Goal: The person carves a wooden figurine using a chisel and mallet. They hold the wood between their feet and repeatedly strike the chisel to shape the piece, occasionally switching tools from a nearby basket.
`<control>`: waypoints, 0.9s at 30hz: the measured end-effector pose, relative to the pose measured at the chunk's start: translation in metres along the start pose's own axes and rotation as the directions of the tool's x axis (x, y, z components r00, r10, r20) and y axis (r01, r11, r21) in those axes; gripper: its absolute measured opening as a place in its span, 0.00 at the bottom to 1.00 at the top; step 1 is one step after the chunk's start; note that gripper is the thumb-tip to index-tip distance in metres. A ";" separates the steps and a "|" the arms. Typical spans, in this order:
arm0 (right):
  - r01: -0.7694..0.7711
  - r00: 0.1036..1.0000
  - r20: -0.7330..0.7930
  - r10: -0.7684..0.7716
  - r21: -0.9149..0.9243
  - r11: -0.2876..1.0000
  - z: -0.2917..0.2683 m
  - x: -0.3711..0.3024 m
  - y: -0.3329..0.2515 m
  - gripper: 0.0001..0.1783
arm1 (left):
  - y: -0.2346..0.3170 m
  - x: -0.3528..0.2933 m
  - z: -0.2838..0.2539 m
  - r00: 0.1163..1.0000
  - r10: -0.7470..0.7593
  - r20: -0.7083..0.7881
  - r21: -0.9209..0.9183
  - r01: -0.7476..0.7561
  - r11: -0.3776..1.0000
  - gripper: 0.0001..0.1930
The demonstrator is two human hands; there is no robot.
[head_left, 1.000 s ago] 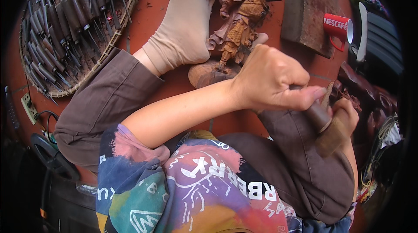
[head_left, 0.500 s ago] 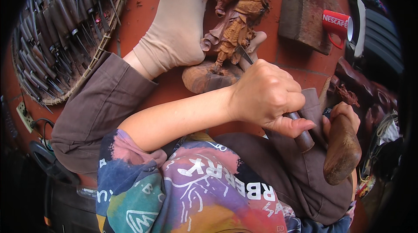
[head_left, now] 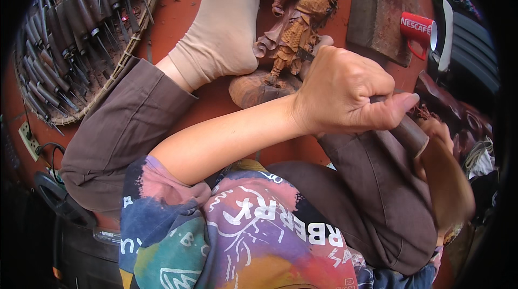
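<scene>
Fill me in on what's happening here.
The person's left hand grips a chisel that points toward a carved wooden figure. The right hand holds a wooden mallet, blurred, near the chisel's butt end; whether they touch is unclear. More hand tools lie in a woven tray.

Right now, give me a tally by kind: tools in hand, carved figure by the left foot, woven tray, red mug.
Tools in hand: 2 (chisel in the left hand, wooden mallet in the right hand)
Carved figure: 1
Woven tray: 1
Red mug: 1
Total: 5
The tray's tools overlap too much to count, so they are left out.
</scene>
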State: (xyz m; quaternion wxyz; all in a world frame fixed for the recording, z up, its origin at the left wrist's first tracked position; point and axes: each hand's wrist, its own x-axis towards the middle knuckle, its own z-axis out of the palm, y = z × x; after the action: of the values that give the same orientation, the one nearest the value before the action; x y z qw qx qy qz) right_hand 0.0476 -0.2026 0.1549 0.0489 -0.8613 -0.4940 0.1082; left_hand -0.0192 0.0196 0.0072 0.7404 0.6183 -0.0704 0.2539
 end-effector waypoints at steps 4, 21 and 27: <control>0.006 1.000 -0.012 -0.006 -0.008 1.000 0.004 0.004 0.008 0.13 | 0.000 -0.002 -0.007 1.000 0.012 0.017 0.079 -0.013 0.997 0.22; -0.066 0.998 0.025 0.066 0.001 0.998 -0.006 -0.008 0.006 0.16 | -0.001 -0.019 -0.007 0.969 0.220 0.112 0.123 -0.233 0.965 0.22; -0.273 0.956 0.103 0.274 -0.021 0.962 -0.007 -0.070 0.036 0.18 | 0.050 -0.027 0.011 0.968 0.135 0.212 -0.021 -0.133 0.991 0.27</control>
State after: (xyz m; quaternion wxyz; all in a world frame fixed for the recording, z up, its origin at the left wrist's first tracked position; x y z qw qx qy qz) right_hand 0.0450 -0.2810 0.1646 0.0048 -0.9146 -0.3725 0.1572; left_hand -0.0633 0.0069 0.0421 0.7117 0.6335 -0.1917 0.2355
